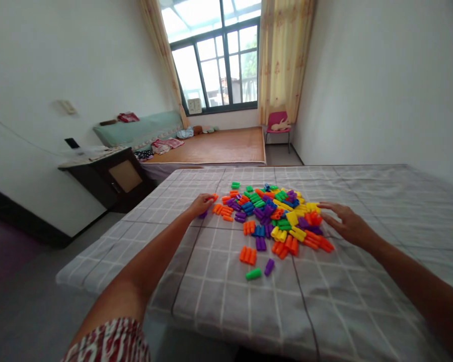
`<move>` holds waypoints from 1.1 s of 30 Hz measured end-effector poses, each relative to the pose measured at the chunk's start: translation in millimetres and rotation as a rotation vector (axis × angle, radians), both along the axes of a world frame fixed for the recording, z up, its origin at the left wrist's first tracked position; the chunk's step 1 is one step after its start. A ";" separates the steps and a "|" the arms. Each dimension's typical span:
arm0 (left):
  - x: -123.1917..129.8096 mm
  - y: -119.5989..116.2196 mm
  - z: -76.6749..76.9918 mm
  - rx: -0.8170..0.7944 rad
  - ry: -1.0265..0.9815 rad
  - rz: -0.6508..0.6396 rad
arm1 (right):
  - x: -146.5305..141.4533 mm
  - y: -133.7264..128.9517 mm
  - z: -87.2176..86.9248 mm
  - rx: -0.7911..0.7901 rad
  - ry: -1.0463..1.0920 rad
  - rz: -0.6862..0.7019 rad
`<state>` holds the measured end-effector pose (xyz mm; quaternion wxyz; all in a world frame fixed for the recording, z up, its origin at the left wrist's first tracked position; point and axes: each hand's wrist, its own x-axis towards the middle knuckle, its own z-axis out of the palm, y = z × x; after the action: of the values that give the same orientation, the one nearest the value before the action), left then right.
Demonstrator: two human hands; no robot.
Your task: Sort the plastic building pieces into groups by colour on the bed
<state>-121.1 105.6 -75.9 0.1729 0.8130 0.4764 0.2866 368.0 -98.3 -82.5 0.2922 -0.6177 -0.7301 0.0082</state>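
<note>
We have both hands out over the surface [211,281], which a grey checked cloth covers, and the heap of coloured plastic pieces [264,213] lies between them, just right of the middle of the frame. We judge the step in hand to be handling pieces at the heap's 2 sides, 1 hand to each.

Our left hand [202,205] is at the heap's left edge, fingertips at a small orange piece [215,197]; a purple piece [203,214] shows just below the hand. We cannot tell whether this grip is clamped on the orange piece or only touching it.

Our right hand [342,221] is at the heap's right edge. Its grip is apart, thumb below and fingers spread, with the fingertips right by a yellow piece [313,207]; we cannot make out whether they touch. A red-orange cluster [315,218] sits just beside the thumb.

From this posture, we think a pick on the right calls for bringing thumb and fingers together on 1 piece without dragging its neighbours, since the pieces there lie tightly against each other. On the left they are looser, so a light pinch should do.

Nearer to us, at the lower middle of the frame, an orange group [247,255], a green piece [253,274] and a purple tube [269,267] lie apart from the heap.
</note>
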 end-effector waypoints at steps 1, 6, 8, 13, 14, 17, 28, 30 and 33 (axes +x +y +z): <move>8.0 -11.6 -0.5 -0.032 -0.002 -0.027 | 3.1 -0.4 -3.9 -0.022 0.016 -0.030; 69.5 -63.3 -2.4 -0.129 -0.067 -0.095 | -12.6 6.0 -20.9 -0.131 0.003 -0.096; 102.8 -80.7 -1.6 -0.194 -0.173 -0.037 | -31.3 9.3 -21.0 -0.159 0.018 -0.105; 176.5 -119.2 4.3 -0.152 -0.225 -0.061 | -73.7 9.2 -9.9 -0.108 0.222 -0.077; 185.6 -124.2 6.8 -0.118 -0.203 -0.128 | -77.0 8.4 -7.2 -0.083 0.280 -0.055; 196.6 -124.9 17.7 -0.019 -0.158 -0.276 | -71.8 10.1 1.4 -0.025 0.437 -0.016; 115.4 -58.5 -17.0 0.084 0.159 -0.016 | -44.9 68.2 -14.3 -0.156 0.131 -0.214; 107.3 -57.7 -25.0 0.105 0.193 -0.009 | -47.8 71.6 -19.6 -0.140 0.177 -0.168; 99.8 -53.0 -26.9 0.096 0.220 0.028 | -26.4 68.0 -21.6 -0.135 0.327 -0.271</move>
<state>-21.3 52.6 -102.8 0.0764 0.8403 0.4893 0.2205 341.6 -30.3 -104.2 0.3630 -0.7189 -0.5810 0.1178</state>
